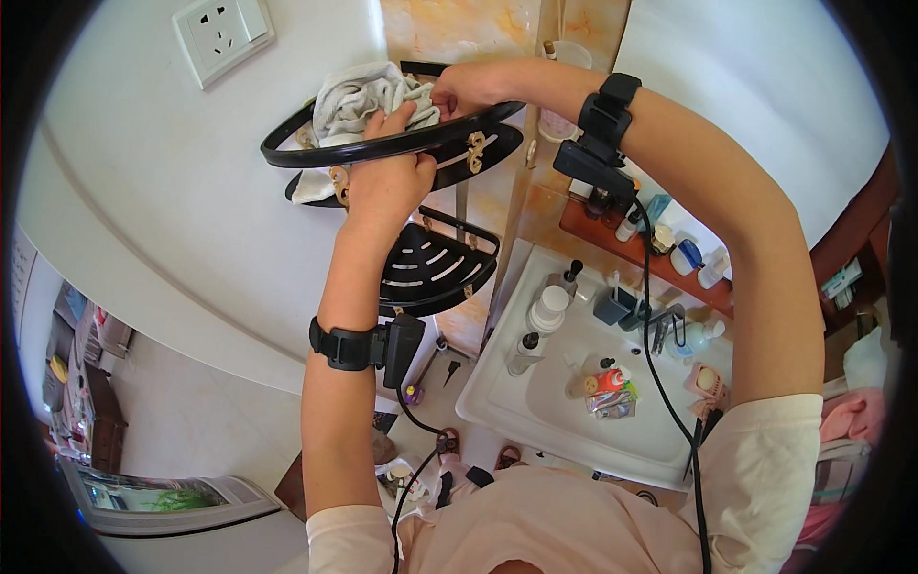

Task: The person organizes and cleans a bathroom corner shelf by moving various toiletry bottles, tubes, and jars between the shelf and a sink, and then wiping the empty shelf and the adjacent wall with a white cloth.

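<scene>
A grey-white cloth point(359, 100) lies bunched inside the upper tier of a black corner shelf point(497, 145) on the wall. My left hand point(387, 182) reaches up under the curved black rail point(335, 153), its fingers bent onto the front of the cloth and its thumb lower, outside the bundle. From the right, my right hand point(467, 88) comes over the rail with curled fingers at the cloth's right end; its fingertips are partly hidden. A white cloth end pokes out below the rail at the left. Gold scroll ornaments join rail and shelf.
Below hangs a slotted black lower tier point(430, 263). A white washbasin point(564, 373) with bottles and a tap point(665, 325) stands to the right, beside a reddish-brown ledge point(593, 225) of toiletries. A wall socket point(223, 38) is at upper left. Black cables run from both wrist straps.
</scene>
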Demonstrator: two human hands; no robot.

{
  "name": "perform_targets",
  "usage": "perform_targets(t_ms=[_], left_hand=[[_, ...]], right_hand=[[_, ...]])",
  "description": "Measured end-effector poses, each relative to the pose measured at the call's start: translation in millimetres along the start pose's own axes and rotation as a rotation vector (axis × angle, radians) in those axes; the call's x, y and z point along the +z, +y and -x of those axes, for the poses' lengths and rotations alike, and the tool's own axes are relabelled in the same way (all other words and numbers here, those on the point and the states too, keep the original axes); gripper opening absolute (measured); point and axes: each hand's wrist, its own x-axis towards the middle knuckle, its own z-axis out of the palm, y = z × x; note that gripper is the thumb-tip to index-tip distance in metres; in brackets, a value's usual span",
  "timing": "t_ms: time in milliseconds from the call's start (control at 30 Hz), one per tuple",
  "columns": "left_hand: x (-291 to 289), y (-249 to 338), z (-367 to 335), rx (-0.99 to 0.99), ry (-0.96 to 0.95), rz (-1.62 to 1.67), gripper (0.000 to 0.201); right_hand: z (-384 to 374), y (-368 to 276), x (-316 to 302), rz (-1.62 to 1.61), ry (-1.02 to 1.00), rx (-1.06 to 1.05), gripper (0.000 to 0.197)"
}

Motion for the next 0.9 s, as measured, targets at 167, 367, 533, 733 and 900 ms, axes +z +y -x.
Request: perform_targets(t_ms=[167,367,533,733,900], left_hand=[[1,-3,2,0.000,0.006,0.043,0.058],[-1,-4,1,0.085,-0.011,-0.001,0.051],[-5,2,7,0.221,-0.016,-0.061,0.032],[-10,11,26,0.294,0.071,-0.043,0.025],[-12,11,35,0.353,0.135,0.070,0.017]], right_hand=[[2,0,0,-0.013,-0.002,-0.025,0.015],[2,0,-2,-0.024,-0.022,-0.053,0.018],[6,-3,-3,0.007,0.016,-0.042,0.022],[20,-20,-8,-0.123,0.100,-0.005,0.027],[31,-20,-8,-0.514,0.332,-0.025,0.028]])
